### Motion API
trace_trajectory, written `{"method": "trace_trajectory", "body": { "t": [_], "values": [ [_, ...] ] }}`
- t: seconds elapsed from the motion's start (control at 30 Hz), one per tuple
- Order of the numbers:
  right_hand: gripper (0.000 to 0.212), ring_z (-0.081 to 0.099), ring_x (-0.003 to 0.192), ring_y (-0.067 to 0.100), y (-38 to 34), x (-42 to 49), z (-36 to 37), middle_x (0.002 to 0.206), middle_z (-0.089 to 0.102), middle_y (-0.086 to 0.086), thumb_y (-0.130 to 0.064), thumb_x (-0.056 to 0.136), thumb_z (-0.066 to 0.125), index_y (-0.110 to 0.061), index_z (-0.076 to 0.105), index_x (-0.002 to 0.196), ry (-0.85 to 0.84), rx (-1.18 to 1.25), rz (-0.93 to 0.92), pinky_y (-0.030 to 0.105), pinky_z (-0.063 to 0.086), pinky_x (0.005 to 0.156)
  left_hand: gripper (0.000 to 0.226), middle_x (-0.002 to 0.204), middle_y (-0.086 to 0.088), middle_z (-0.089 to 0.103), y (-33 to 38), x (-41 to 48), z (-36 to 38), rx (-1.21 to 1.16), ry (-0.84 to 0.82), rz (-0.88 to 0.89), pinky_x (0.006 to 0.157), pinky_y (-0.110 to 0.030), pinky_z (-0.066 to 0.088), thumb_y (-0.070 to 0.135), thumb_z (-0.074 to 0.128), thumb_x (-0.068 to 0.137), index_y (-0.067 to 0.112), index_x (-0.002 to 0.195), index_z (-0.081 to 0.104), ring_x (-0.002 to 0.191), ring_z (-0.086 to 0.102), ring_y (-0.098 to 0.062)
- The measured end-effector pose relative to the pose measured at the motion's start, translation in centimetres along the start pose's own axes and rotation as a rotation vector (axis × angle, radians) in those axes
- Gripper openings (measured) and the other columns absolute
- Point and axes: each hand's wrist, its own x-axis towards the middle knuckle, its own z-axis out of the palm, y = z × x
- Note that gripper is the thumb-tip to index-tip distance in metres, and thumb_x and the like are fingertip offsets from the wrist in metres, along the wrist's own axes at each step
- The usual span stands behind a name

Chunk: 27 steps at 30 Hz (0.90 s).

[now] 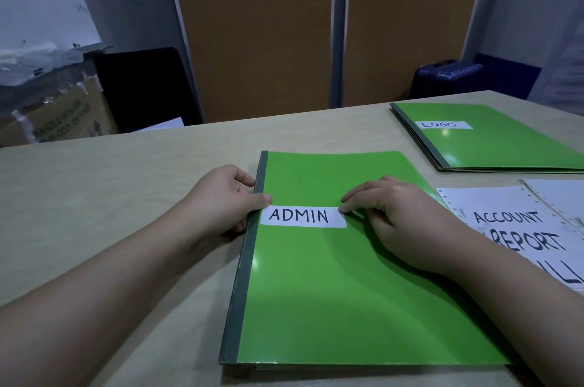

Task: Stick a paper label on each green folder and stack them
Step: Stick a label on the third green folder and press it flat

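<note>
A pale table (pixel 126 184) bears a green folder (pixel 347 291) before partitions (pixel 252 39).

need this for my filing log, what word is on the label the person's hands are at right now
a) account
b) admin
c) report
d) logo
b, the white label between the left hand and right hand on the near green folder reads ADMIN; LOGO is on the far stack.
</note>
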Motion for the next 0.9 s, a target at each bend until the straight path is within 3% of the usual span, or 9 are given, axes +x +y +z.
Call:
{"method": "trace_trajectory", "body": {
  "t": [0.27,0.33,0.37,0.43,0.47,0.6,0.67,0.8,0.9],
  "values": [
    [0.037,0.055,0.110,0.015,0.7,0.3,-0.6,0.118,0.065,-0.005,-0.002,0.089,0.044,-0.024,0.070,0.103,0.168,0.149,0.147,0.033,0.042,0.099,0.032,0.061,-0.004,0.054,0.6,-0.6,-0.4,0.045,-0.035,0.035,0.036,-0.021,0.035,0.015,0.071,0.085,0.006,0.110,0.054,0.034,0.045,-0.010],
    [0.035,0.063,0.091,0.018,0.9,0.6,-1.2,0.116,0.066,-0.001,-0.005,0.091,0.044,-0.026,0.070,0.100,0.183,0.175,0.200,0.033,0.051,0.084,0.032,0.063,-0.005,0.060,0.9,-0.5,-0.9,0.181,-0.001,0.122,0.045,-0.027,0.044,0.019,0.072,0.084,0.011,0.110,0.055,0.041,0.051,-0.012],
    [0.034,0.064,0.071,0.016,1.1,0.8,-1.5,0.111,0.068,0.003,-0.007,0.091,0.043,-0.028,0.069,0.099,0.180,0.191,0.218,0.030,0.053,0.069,0.033,0.068,-0.006,0.064,1.2,-0.3,-1.3,0.238,0.034,0.159,0.054,-0.032,0.047,0.022,0.073,0.083,0.014,0.110,0.056,0.047,0.054,-0.014],
    [0.031,0.048,0.035,0.006,1.5,1.1,-2.1,0.101,0.070,0.008,-0.012,0.093,0.044,-0.028,0.068,0.101,0.170,0.214,0.255,0.022,0.041,0.041,0.031,0.073,-0.007,0.067,1.8,-0.2,-1.9,0.250,0.102,0.203,0.064,-0.037,0.048,0.022,0.071,0.084,0.016,0.111,0.056,0.057,0.057,-0.018],
    [0.028,0.042,0.030,0.003,1.6,1.2,-2.4,0.100,0.070,0.006,-0.015,0.094,0.045,-0.029,0.068,0.102,0.160,0.208,0.269,0.019,0.036,0.038,0.028,0.073,-0.007,0.066,2.1,-0.2,-2.3,0.185,0.118,0.197,0.063,-0.036,0.048,0.019,0.069,0.086,0.016,0.111,0.055,0.058,0.059,-0.020],
    [0.019,0.043,0.056,-0.004,2.1,1.1,-3.5,0.106,0.065,0.001,-0.030,0.092,0.052,-0.032,0.064,0.107,0.119,0.160,0.286,0.019,0.034,0.050,0.013,0.076,-0.013,0.061,4.4,-0.2,-3.5,-0.231,0.145,0.128,0.037,-0.024,0.048,0.002,0.056,0.093,0.014,0.099,0.054,0.040,0.060,-0.012],
    [0.022,0.049,0.063,-0.006,2.4,0.9,-3.9,0.107,0.064,0.001,-0.038,0.091,0.053,-0.032,0.061,0.111,0.123,0.198,0.290,0.019,0.039,0.056,0.014,0.078,-0.012,0.059,5.1,0.6,-3.8,-0.318,0.208,0.176,0.037,-0.019,0.048,0.001,0.054,0.094,0.015,0.093,0.056,0.039,0.058,-0.006],
    [0.052,0.061,0.094,0.016,2.6,-0.1,-5.4,0.118,0.061,0.003,-0.051,0.084,0.049,-0.025,0.049,0.129,0.190,0.424,0.356,0.039,0.052,0.083,0.006,0.077,-0.007,0.061,6.8,2.6,-2.9,-0.418,0.310,0.146,0.036,-0.017,0.046,0.006,0.056,0.094,0.010,0.098,0.059,0.037,0.058,-0.003],
    [0.063,0.062,0.085,0.023,4.0,-1.0,-7.4,0.108,0.061,0.009,-0.043,0.080,0.059,-0.021,0.041,0.135,0.166,0.590,0.490,0.037,0.054,0.070,0.006,0.075,-0.007,0.063,8.7,4.3,0.3,-0.460,0.318,0.134,0.037,-0.017,0.046,0.012,0.059,0.093,0.011,0.097,0.064,0.036,0.057,-0.003]
  ]
}}
